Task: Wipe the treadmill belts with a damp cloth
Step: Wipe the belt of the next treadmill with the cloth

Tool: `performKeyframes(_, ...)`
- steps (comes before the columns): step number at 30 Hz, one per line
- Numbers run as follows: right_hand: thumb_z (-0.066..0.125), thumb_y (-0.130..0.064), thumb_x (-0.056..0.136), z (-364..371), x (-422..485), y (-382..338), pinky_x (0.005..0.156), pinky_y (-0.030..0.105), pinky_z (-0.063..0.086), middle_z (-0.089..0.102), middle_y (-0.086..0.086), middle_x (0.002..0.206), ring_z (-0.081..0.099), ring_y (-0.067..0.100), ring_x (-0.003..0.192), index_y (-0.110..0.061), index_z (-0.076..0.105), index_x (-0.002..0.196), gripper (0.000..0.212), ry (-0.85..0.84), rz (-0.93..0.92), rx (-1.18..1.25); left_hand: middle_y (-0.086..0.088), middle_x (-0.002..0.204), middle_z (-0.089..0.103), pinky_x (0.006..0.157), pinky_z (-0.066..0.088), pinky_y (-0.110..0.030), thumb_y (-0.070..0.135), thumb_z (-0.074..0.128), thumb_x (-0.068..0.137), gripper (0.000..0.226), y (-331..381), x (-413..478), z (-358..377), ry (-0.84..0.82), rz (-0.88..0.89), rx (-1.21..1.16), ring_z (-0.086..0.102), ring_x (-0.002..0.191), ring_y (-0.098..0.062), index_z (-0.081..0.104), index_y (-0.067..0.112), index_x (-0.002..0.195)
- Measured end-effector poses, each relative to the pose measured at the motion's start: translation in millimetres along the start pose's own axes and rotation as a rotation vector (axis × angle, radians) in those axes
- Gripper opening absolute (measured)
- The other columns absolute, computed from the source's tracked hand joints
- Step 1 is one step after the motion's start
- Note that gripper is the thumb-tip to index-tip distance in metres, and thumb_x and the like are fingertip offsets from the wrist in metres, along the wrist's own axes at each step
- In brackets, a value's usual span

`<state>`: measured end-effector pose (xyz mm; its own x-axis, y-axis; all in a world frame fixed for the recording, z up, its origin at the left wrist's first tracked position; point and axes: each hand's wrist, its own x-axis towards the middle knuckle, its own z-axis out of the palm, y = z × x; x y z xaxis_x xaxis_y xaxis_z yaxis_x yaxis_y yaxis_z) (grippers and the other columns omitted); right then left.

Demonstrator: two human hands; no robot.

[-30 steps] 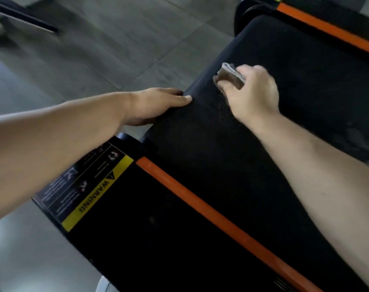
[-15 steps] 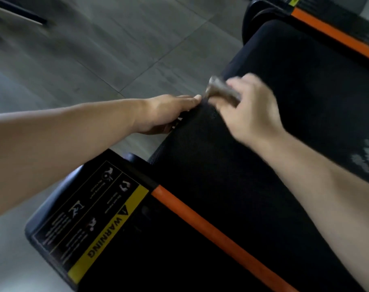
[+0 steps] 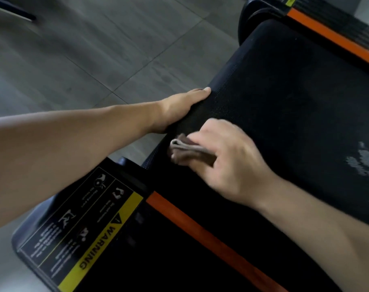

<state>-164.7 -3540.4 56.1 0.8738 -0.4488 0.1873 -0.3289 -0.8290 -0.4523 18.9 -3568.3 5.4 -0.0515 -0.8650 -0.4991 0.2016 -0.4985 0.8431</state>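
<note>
While pinching the folded cloth (image 3: 192,147) in the right hand (image 3: 228,163), sweeps back down the belt (image 3: 295,98) edge toward the stripe (image 3: 200,230). Braces with left hand (image 3: 179,108) flat, fingers straight, against that edge. Means this edge strip looks nearly wiped.

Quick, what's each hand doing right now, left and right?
Left hand: open, resting on the belt edge.
Right hand: closed, its grip on the folded cloth, against the belt.

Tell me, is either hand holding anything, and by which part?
The right hand pinches a folded cloth by one end. The left hand just rests on the belt's edge.
</note>
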Motion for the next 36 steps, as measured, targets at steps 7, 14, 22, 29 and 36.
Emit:
performKeyframes(7, 0.069, -0.049, 0.086, 3.6, 26.7, 11.2, 0.074, 0.038, 0.044, 0.055, 0.003, 0.084, 0.057, 0.028, 0.081, -0.017, 0.072, 0.089, 0.033, 0.169, 0.151, -0.116, -0.011, 0.084, 0.073, 0.074, 0.056, -0.031, 0.055, 0.048, 0.104, 0.054, -0.1, -3.1, -3.7, -0.048, -0.102, -0.054, 0.07, 0.073, -0.022, 0.072, 0.011, 0.083)
performKeyframes(14, 0.072, -0.045, 0.086, 2.1, 31.2, 3.9, 0.077, 0.045, 0.048, 0.058, 0.001, 0.086, 0.053, 0.02, 0.082, -0.016, 0.076, 0.098, 0.032, 0.014, -0.058, -0.036, -0.006, 0.06, 0.065, 0.05, 0.053, -0.022, 0.05, 0.038, 0.109, 0.055, 8.3, -11.9, 4.4, -0.045, -0.09, -0.101, 0.064, 0.054, -0.014, 0.059, 0.008, 0.081)
performKeyframes(22, 0.071, -0.038, 0.091, -16.8, -17.9, 15.9, 0.077, 0.041, 0.045, 0.058, 0.004, 0.088, 0.055, 0.026, 0.081, -0.011, 0.074, 0.102, 0.029, -0.067, -0.139, -0.004, -0.003, 0.106, 0.079, 0.082, 0.056, -0.028, 0.054, 0.041, 0.107, 0.045, -1.3, -6.9, 3.0, 0.019, -0.025, 0.031, 0.075, 0.092, -0.015, 0.066, 0.019, 0.121)
performKeyframes(29, 0.073, -0.05, 0.084, -31.4, -7.4, 55.4, 0.071, 0.036, 0.046, 0.053, 0.0, 0.083, 0.057, 0.021, 0.079, -0.021, 0.065, 0.087, 0.03, 0.278, 0.313, -0.114, 0.008, 0.108, 0.078, 0.095, 0.053, -0.026, 0.053, 0.041, 0.107, 0.046, -0.2, -6.1, 2.1, 0.039, 0.018, 0.153, 0.074, 0.097, -0.007, 0.065, 0.021, 0.13)
performKeyframes(36, 0.076, -0.042, 0.089, -45.6, -42.8, 56.5, 0.064, 0.028, 0.035, 0.052, 0.0, 0.074, 0.049, 0.014, 0.068, -0.011, 0.063, 0.074, 0.037, 0.145, 0.169, -0.017, 0.015, 0.144, 0.054, 0.112, 0.039, -0.024, 0.058, 0.051, 0.102, 0.06, 11.0, -9.8, 3.7, 0.233, 0.141, 0.479, 0.055, 0.125, -0.002, 0.041, 0.033, 0.156)
